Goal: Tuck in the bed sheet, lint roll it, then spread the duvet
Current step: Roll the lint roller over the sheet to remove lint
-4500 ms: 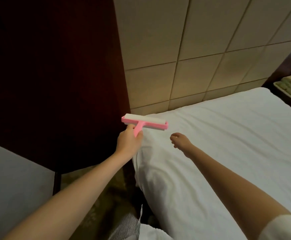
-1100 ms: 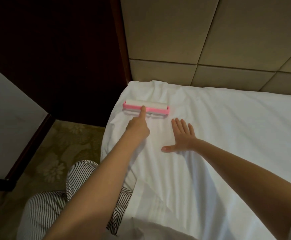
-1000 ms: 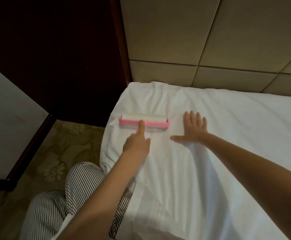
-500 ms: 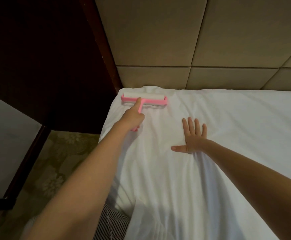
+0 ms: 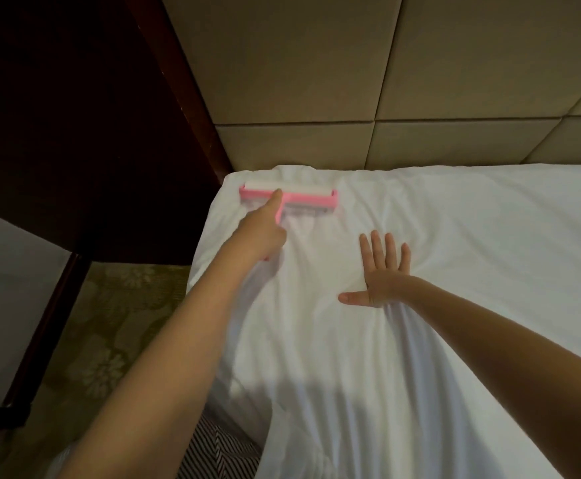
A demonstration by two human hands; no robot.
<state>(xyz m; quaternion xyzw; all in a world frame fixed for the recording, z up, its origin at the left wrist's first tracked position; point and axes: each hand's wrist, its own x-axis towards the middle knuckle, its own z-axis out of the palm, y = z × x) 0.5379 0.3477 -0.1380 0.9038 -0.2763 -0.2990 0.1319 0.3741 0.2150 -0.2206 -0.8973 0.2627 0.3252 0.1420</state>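
- Currently, in the head view, a pink plastic lint roller with a white sticky drum (image 5: 288,197) is laid on the white cloth bed sheet (image 5: 455,271). It sits at the bed's top left corner, just beside the beige padded headboard (image 5: 316,81).
- Its handle is grasped by the left hand (image 5: 261,233), with the index finger stretched along the stem toward the drum.
- The right hand (image 5: 382,274) is pressed flat on the sheet near the roller, fingers spread, nothing held.
- The sheet is drawn over the mattress corner; whether its edge is tucked under cannot be told, and creases are seen across it.
- Lint rolling is judged under way, with most of the sheet left to be covered.
- No duvet is seen, so spreading is judged not yet started.
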